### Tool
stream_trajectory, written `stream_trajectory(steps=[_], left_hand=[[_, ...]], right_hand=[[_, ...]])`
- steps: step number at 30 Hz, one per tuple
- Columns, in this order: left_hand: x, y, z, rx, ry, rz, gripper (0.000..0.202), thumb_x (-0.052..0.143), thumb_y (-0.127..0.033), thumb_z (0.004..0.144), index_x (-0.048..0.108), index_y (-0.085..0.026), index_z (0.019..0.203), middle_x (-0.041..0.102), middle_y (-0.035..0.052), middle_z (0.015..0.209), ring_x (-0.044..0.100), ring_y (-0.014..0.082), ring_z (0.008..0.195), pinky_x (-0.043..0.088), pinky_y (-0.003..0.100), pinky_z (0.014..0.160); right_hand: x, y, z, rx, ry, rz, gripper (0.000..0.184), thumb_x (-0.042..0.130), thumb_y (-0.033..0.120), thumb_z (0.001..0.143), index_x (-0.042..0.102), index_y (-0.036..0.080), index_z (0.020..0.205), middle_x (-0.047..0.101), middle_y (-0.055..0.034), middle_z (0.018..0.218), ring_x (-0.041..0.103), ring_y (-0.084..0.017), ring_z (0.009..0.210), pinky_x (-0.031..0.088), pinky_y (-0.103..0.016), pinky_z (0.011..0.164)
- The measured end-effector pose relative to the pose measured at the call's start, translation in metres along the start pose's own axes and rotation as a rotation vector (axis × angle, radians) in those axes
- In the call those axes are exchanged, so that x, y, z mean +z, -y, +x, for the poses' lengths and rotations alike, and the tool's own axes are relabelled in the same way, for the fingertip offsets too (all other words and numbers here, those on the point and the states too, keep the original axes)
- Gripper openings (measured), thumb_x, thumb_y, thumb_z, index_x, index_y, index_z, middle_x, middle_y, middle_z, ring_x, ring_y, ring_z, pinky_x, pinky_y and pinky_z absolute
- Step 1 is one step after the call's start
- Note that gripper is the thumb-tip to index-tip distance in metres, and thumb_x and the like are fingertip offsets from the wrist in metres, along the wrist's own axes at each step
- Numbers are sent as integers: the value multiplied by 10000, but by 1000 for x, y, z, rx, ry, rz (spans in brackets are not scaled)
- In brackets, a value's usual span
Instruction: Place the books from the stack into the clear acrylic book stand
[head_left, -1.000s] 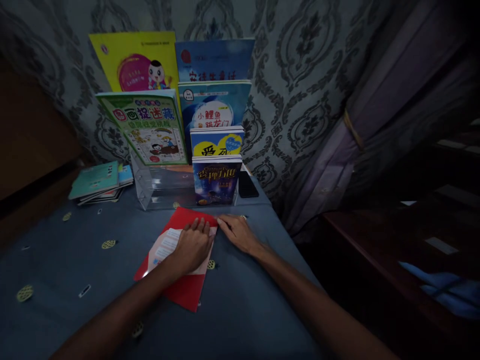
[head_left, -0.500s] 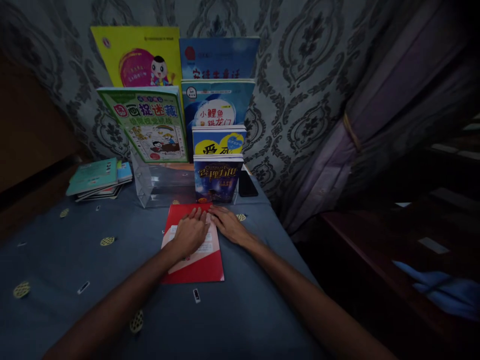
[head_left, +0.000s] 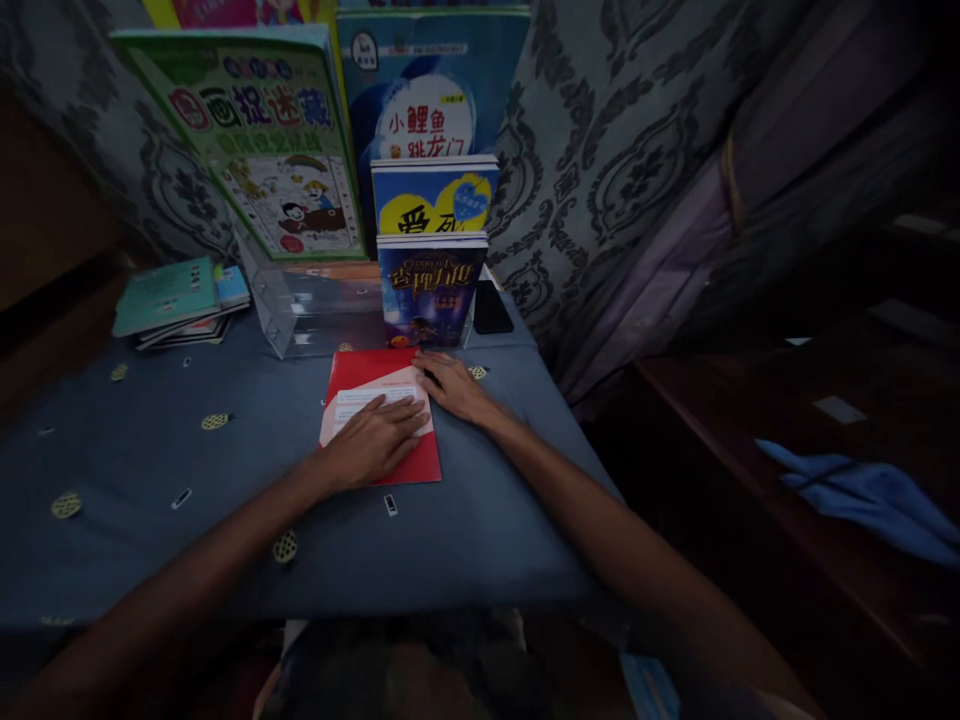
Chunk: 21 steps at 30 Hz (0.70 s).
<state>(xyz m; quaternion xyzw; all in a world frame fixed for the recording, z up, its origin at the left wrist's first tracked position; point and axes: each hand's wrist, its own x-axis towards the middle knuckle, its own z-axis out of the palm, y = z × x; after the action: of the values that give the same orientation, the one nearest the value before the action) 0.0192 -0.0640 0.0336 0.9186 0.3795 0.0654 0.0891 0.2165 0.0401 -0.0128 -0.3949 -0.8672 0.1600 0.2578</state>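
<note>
Head view: resting left hand [head_left: 375, 436], slightly spread, on red booklet [head_left: 381, 376] atop blue tablecloth [head_left: 495, 510]; touching upper right corner with right hand [head_left: 456, 386], cannot tell if pinching. Looks light, flexible, probably slick; best held by lower right corner.

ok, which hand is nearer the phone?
Right. The right hand is left and short of the phone, at a corner of the red booklet; the left hand lies on the booklet, farther left and farther away.
</note>
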Motion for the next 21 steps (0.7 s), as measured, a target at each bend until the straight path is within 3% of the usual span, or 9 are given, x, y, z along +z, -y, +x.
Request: stream_trajectory(steps=[5,9,15,21], left_hand=[[3,1,-2,-5,-59,-12,407,397,-305,1022,533,-229,1397,526,91,1475,448,232,1395,313,506,1159],[2,14,9,21,-123,-29,386,392,-306,1023,577,-210,1348,598,90,1399,511,209,1333,375,425,1127],[7,44,43,-170,-182,76,474,326,-282,1026,429,-118,1459,457,147,1519,412,234,1415,330,434,1155],[15,58,59,-201,-166,119,485,315,-280,1029,408,-91,1466,460,157,1513,412,229,1418,306,439,1155]], right_hand=[[0,5,-4,6,-17,-45,394,477,221,967,600,142,1332,574,-157,1419,474,-273,1366,379,-486,1116],[0,6,-8,-13,-42,-55,374,479,233,966,622,187,1309,587,-138,1409,496,-270,1348,406,-500,1092],[-1,7,-9,10,-47,-77,419,444,291,992,569,154,1367,568,-163,1424,489,-277,1353,398,-502,1100],[-4,10,-8,33,14,-141,482,411,345,1004,494,147,1435,492,-168,1492,434,-272,1396,356,-507,1124]])
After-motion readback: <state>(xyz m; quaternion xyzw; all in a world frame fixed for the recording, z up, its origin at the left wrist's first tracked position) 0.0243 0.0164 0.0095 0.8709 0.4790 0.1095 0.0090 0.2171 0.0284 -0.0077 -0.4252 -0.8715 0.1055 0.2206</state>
